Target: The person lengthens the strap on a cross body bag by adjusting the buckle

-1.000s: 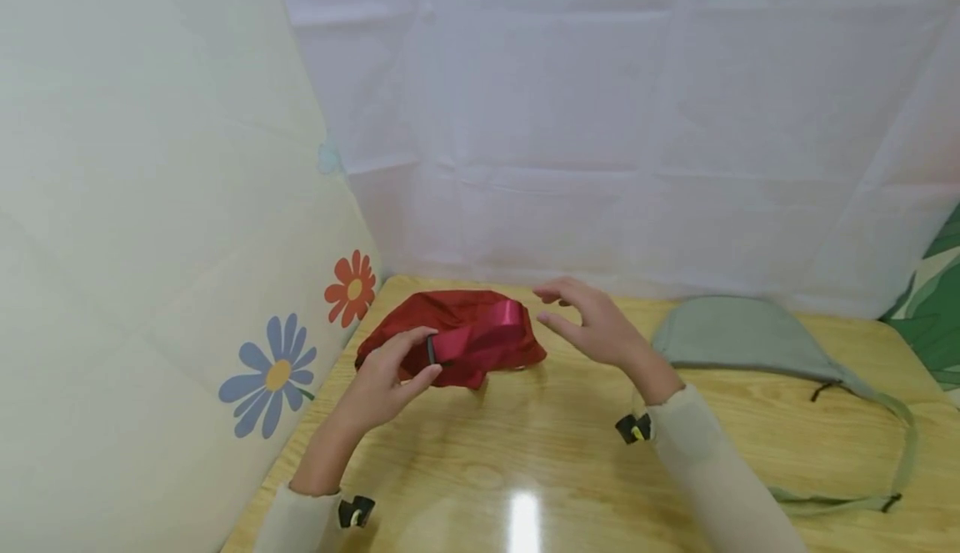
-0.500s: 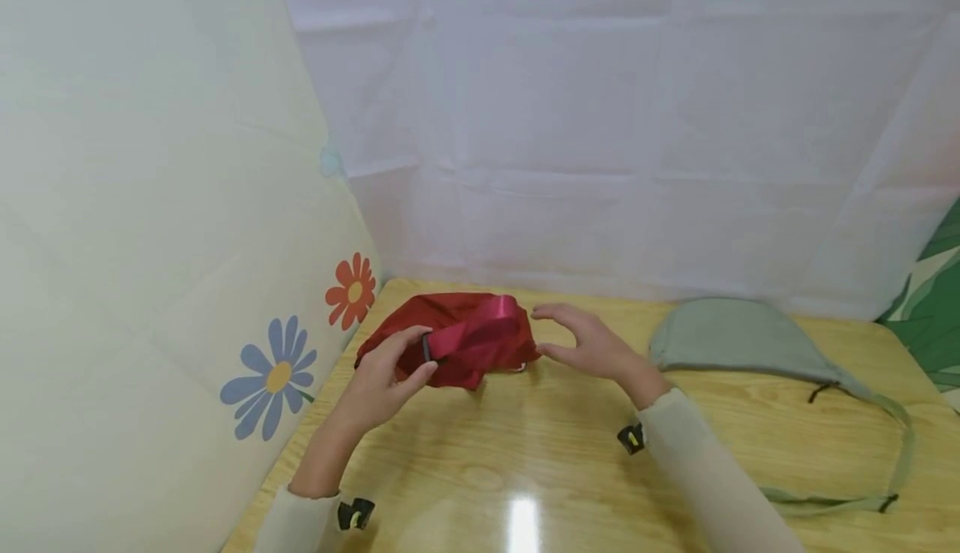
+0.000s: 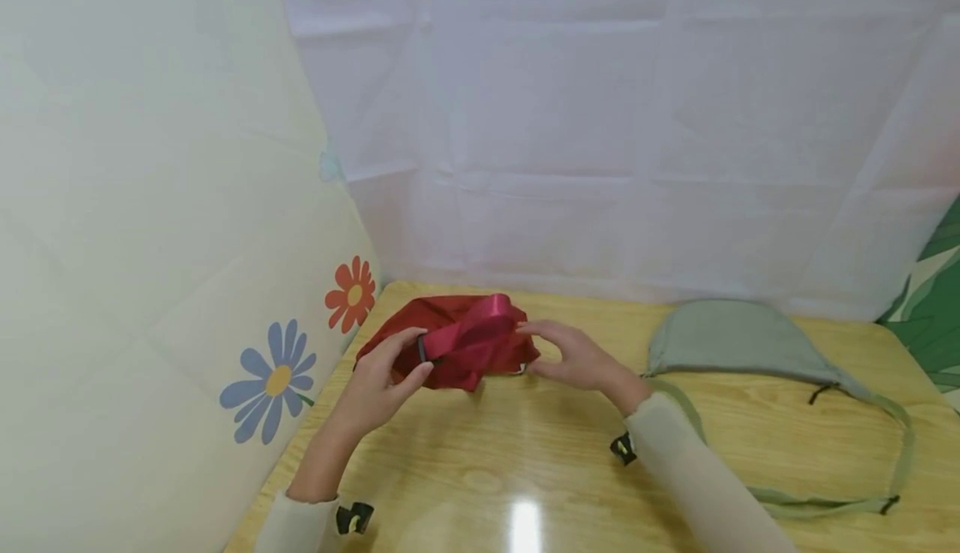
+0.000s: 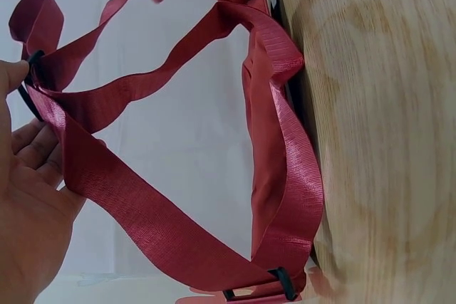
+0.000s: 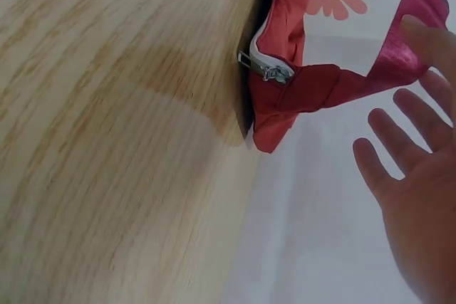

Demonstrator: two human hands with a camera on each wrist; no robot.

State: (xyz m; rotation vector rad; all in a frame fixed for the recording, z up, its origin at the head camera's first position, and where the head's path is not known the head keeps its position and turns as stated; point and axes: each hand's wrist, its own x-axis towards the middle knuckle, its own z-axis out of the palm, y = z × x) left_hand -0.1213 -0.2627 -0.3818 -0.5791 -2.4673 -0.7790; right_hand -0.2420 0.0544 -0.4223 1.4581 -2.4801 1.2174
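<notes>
A red waist bag (image 3: 416, 313) sits at the back left of the wooden table, its strap (image 4: 153, 222) raised in loops above it. My left hand (image 3: 375, 394) pinches the black strap slider (image 4: 32, 69) between thumb and fingers, so the webbing is held up off the bag. At the bag's right end my right hand (image 3: 573, 359) has its fingers spread and loosely bent. In the right wrist view, its thumb overlaps a shiny part of the strap. A metal zipper pull (image 5: 274, 72) shows near the bag's right corner.
To the right on the table (image 3: 480, 470) lies a grey-green waist bag (image 3: 735, 336), its strap (image 3: 903, 453) looping toward the front. A white cloth (image 3: 540, 119) hangs behind the table, and a flower-printed sheet (image 3: 150, 203) stands along the left side.
My right hand has moved left and slightly down, up to the red strap's right end. The strap loop's top has shifted left, while my left hand keeps its pinch with a slight leftward shift.
</notes>
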